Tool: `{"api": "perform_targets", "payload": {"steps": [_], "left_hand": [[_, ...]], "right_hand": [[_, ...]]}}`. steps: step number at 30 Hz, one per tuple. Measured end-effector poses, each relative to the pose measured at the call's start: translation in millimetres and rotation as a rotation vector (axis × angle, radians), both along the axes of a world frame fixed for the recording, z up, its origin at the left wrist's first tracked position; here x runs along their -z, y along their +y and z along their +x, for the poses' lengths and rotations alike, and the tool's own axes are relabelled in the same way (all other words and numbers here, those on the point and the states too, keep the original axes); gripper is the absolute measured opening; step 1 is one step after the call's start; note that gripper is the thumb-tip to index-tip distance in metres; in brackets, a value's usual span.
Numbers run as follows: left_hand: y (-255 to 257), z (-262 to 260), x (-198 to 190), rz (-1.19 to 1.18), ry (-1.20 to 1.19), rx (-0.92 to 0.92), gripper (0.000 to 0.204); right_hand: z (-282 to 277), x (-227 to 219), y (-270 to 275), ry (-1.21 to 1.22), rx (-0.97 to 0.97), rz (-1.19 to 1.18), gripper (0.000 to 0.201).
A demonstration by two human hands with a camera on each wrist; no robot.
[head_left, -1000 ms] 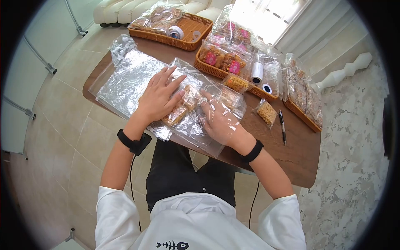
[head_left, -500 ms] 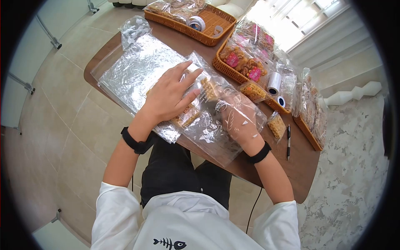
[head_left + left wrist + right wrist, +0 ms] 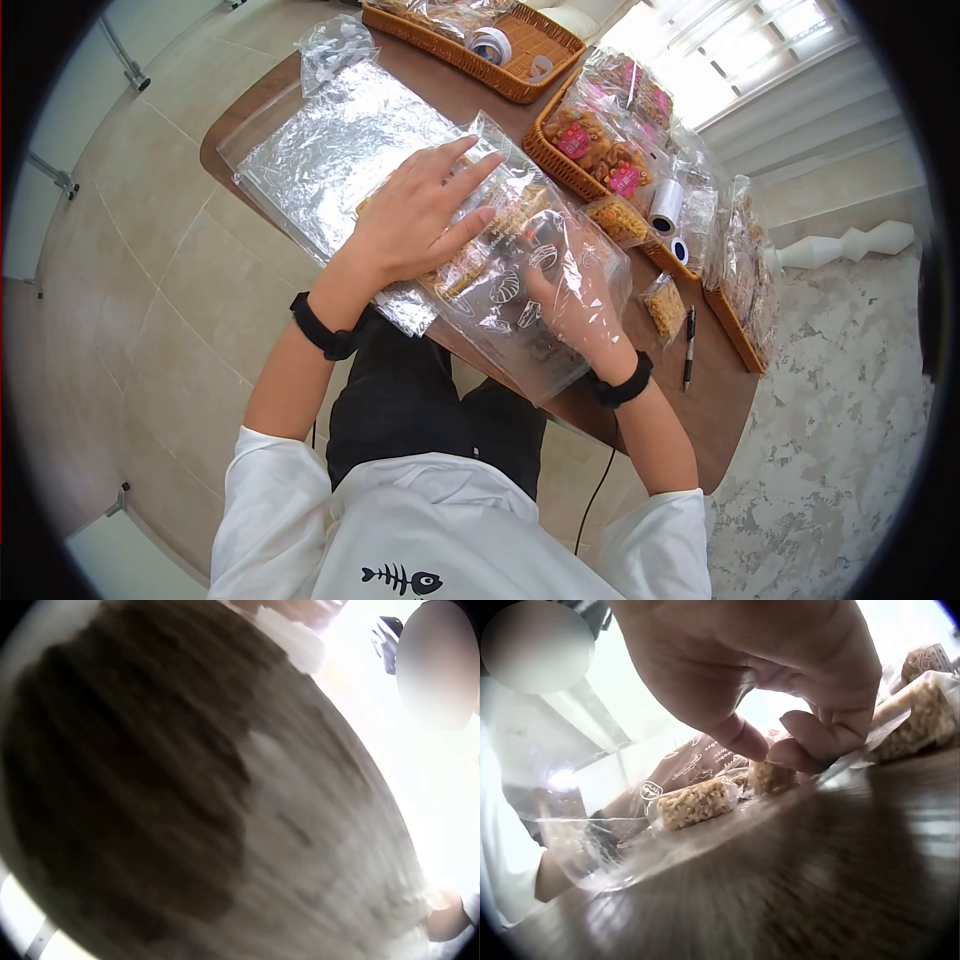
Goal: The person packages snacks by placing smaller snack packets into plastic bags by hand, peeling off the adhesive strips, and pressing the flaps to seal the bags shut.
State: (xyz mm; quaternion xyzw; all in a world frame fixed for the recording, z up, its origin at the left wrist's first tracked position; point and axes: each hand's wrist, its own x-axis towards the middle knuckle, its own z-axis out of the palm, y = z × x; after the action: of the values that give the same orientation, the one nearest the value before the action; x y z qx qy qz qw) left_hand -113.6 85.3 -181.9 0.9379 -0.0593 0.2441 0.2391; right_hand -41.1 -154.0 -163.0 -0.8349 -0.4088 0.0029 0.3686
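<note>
A clear printed plastic bag [image 3: 505,345] lies across the near part of the table, with wrapped crunchy snack bars [image 3: 462,272] inside. My left hand [image 3: 415,220] rests on it with fingers spread. Under the bag's clear film is my right hand [image 3: 580,300], its fingers pointing away from the body. In the right wrist view, the thumb and fingers of this hand pinch one snack bar [image 3: 769,778]. A second bar [image 3: 696,805] lies beside it within the bag. The left wrist view is mostly filled by a blurred brown surface.
Silvery plastic packaging [image 3: 330,155] lies under the bag at left. Wicker baskets [image 3: 550,165] of packed snacks line the far side. A white roll [image 3: 666,205] stands in one. A small snack packet [image 3: 664,308] and a pen [image 3: 690,345] lie at right.
The head view has shifted, so the table sits differently in it. My right hand has turned, its fingers now pointing farther away from the body. My left hand stays spread on the bag.
</note>
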Motion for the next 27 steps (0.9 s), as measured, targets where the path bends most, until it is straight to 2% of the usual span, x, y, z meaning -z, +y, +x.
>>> {"api": "perform_targets", "payload": {"steps": [1,2,4,8,10,14,16,20,22,27], "left_hand": [[0.1,-0.3,0.4,-0.012,0.002,0.007,0.057],[-0.2,-0.3,0.8,-0.009,0.005,0.01,0.057],[-0.9,-0.8,1.9,-0.012,-0.035,-0.004,0.056],[-0.4,-1.2,3.4,-0.011,-0.048,-0.015,0.055],[-0.7,-1.7,2.0,-0.036,-0.047,-0.009,0.055],[-1.2,-3.0,-1.2,-0.06,-0.003,0.0,0.057],[-1.1,-3.5,-2.2,-0.066,0.002,0.002,0.057],[-0.6,-3.2,-2.0,-0.068,-0.001,0.006,0.056],[-0.5,-3.0,-1.7,-0.095,-0.018,0.007,0.055],[1.1,-2.5,-2.6,-0.147,-0.026,0.034,0.054]], "right_hand": [[-8.3,-12.8,7.4,0.12,0.077,-0.03,0.044],[-8.5,-14.1,7.6,0.123,0.08,-0.028,0.044],[-7.4,-14.2,8.4,0.039,0.121,-0.326,0.056],[-8.3,-11.9,9.5,-0.05,0.102,-0.266,0.062],[-8.3,-17.7,9.2,0.141,0.096,-0.194,0.066],[-4.0,-14.4,6.4,0.08,0.073,-0.213,0.068],[-5.2,-14.7,7.3,0.207,0.106,-0.274,0.065],[-5.4,-10.5,8.1,0.158,0.096,-0.242,0.068],[-7.3,-23.2,9.9,0.361,0.09,-0.252,0.071],[-6.0,-15.0,8.1,0.179,0.058,-0.295,0.069]]}}
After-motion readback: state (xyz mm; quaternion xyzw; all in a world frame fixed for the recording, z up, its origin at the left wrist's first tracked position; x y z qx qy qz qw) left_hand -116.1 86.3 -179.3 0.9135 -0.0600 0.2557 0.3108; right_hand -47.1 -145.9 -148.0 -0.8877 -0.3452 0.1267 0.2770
